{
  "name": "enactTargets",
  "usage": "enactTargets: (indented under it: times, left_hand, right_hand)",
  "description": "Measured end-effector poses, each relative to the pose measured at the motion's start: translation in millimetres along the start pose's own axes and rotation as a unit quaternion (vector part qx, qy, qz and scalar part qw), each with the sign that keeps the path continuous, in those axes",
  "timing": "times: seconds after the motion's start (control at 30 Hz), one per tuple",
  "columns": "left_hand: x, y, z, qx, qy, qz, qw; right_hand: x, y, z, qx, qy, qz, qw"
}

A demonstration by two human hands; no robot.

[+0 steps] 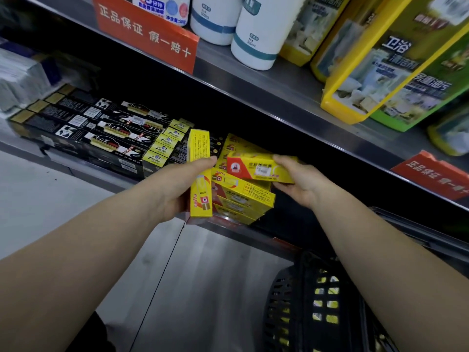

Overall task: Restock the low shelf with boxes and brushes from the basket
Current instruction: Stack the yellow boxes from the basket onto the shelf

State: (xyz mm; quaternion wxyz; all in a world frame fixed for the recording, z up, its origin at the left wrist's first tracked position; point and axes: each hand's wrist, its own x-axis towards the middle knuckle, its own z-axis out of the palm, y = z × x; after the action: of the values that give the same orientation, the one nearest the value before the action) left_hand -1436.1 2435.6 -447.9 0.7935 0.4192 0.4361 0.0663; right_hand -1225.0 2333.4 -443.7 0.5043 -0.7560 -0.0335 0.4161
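Note:
My left hand (175, 184) grips a long yellow box (200, 171), held upright on end at the front of the low shelf (228, 229). My right hand (294, 181) holds another yellow and red box (256, 168) flat, just above a stack of like yellow boxes (243, 196) on that shelf. The black basket (312, 301) stands on the floor at the lower right, under my right forearm, with yellow packs showing through its mesh. No brushes can be made out.
Black toothpaste boxes (101, 133) lie in rows on the low shelf to the left, with small yellow-ended boxes (162, 148) beside them. The shelf above (279, 80) carries white bottles, yellow-green packs and red signs. Grey floor tiles lie below.

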Motion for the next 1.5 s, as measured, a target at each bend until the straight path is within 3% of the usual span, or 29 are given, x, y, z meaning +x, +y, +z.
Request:
enactTargets:
  times: [0.1,0.33,0.4,0.63,0.7,0.8,0.87,0.93,1.0,1.1,1.17,1.23,1.33,1.5]
  left_hand:
    - [1,-1,5,-0.001,-0.015,-0.014,1.000]
    - [2,1,11,0.006,-0.003,-0.013,1.000]
    - [2,2,12,0.008,0.001,-0.013,1.000]
    - [4,6,8,0.021,0.039,0.003,0.999]
    - [6,5,6,0.084,0.055,0.022,0.995]
    - [6,5,5,0.226,0.102,0.090,0.965]
    - [0,9,7,0.282,0.072,0.112,0.950]
    - [-6,14,9,0.282,0.002,0.122,0.952]
    - [-13,20,9,0.268,-0.003,0.158,0.950]
    - [-5,22,5,0.214,0.108,0.221,0.945]
    - [-2,17,6,0.256,0.132,0.234,0.929]
    - [3,4,11,0.369,0.071,0.233,0.897]
    - [8,-14,17,0.486,-0.025,0.210,0.848]
    - [12,-15,19,0.502,-0.046,0.180,0.845]
  right_hand:
    - [8,13,0,-0.169,-0.030,0.001,0.985]
    - [1,18,3,-0.449,-0.108,-0.077,0.884]
    - [-1,19,7,-0.489,-0.114,-0.111,0.858]
    - [-9,14,11,-0.526,-0.117,-0.125,0.833]
    - [-20,7,17,-0.554,-0.081,-0.189,0.806]
    - [-45,-5,29,-0.544,-0.069,-0.376,0.747]
    - [-58,-9,35,-0.564,-0.086,-0.462,0.679]
    - [-63,-13,34,-0.580,-0.098,-0.484,0.648]
    - [-62,-15,27,-0.603,-0.092,-0.453,0.650]
    - [-56,-16,7,-0.568,-0.041,-0.374,0.732]
    - [-45,-16,-4,-0.537,0.030,-0.344,0.769]
    - [-28,-17,-10,-0.562,0.082,-0.296,0.768]
    - [-1,-19,-7,-0.599,0.076,-0.236,0.761]
    - [25,0,13,-0.601,-0.030,-0.146,0.785]
